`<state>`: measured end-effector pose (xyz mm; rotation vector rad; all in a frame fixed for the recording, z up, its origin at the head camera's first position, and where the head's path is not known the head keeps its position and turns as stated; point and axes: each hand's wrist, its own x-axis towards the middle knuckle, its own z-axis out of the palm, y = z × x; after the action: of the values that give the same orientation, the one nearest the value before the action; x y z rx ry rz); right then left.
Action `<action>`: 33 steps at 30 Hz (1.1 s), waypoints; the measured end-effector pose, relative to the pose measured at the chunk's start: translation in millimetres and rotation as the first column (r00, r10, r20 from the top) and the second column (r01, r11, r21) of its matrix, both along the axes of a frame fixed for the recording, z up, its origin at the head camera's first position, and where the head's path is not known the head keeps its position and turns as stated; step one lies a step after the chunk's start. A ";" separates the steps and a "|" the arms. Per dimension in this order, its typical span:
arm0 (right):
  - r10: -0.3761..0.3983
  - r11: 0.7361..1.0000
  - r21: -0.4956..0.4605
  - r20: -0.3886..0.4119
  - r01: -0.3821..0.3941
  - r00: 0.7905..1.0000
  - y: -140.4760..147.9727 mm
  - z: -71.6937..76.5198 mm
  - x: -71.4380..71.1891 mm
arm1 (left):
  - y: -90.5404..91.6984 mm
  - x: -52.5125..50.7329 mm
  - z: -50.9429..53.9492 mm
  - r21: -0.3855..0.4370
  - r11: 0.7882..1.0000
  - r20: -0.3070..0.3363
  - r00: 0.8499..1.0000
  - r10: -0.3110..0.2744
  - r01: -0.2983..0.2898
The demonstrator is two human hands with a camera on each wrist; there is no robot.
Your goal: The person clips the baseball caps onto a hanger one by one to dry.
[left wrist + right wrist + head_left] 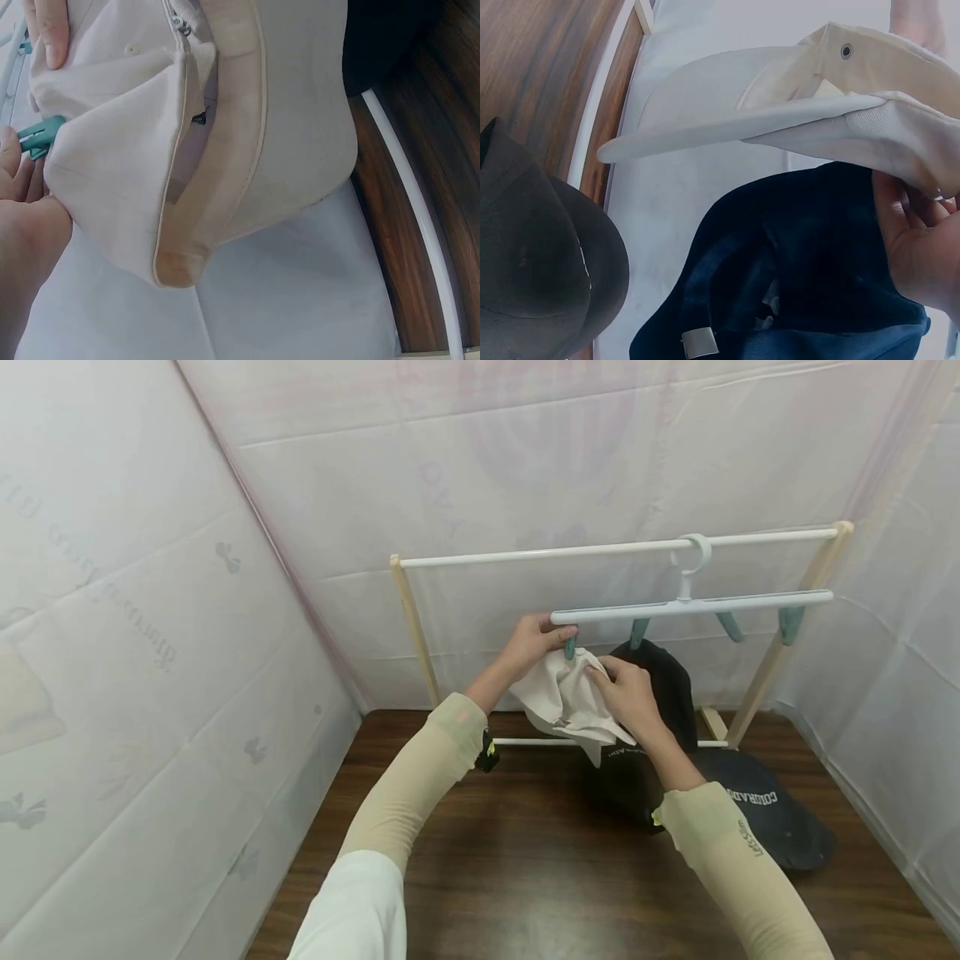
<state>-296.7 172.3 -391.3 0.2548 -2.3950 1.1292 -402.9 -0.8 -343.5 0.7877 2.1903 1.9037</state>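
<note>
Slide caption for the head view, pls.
Left hand grips the clip at the left end of a hanger; right hand holds the pale cap beneath it.

1. Your left arm wears a close-fitting beige sleeve (412, 777), creased near the elbow, with a faintly greenish patch at its wrist end.
2. Above it shows a plain white shirt sleeve (356, 906).
3. Your right arm has a matching beige sleeve (731, 868), with small dark lettering (750, 838) along it.
4. At your left wrist sits a small black device (487, 753), marked with yellow.
5. A yellow mark (657, 817) also shows at your right wrist.
</note>
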 end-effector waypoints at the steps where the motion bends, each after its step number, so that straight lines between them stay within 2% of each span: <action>1: 0.006 1.000 0.001 0.006 -0.006 1.000 -0.3 -0.6 -0.4 | -0.8 0.3 -1.0 0.000 1.000 -0.007 1.000 0.002 -0.002; 12: 0.103 0.994 -0.036 0.138 -0.099 0.985 -5.8 -7.8 0.6 | -5.7 3.2 -9.7 -0.055 0.998 -0.118 0.992 0.036 -0.043; 19: 0.121 0.992 -0.035 0.164 -0.117 0.979 -8.5 -9.5 2.5 | -7.8 2.4 -12.3 -0.072 0.996 -0.154 0.987 0.042 -0.054; 25: 0.146 0.989 -0.030 0.214 -0.143 0.966 -9.7 -10.9 3.5 | -10.4 0.7 -14.1 -0.070 0.995 -0.158 0.986 0.061 -0.072; 33: 0.182 0.983 -0.017 0.236 -0.183 0.955 -3.4 -14.1 7.9 | -15.6 -3.2 -19.7 -0.073 0.993 -0.146 0.986 0.086 -0.097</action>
<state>-288.8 168.9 -405.4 0.3679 -2.6270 1.3013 -406.1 -16.4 -363.1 0.8473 2.4107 1.8400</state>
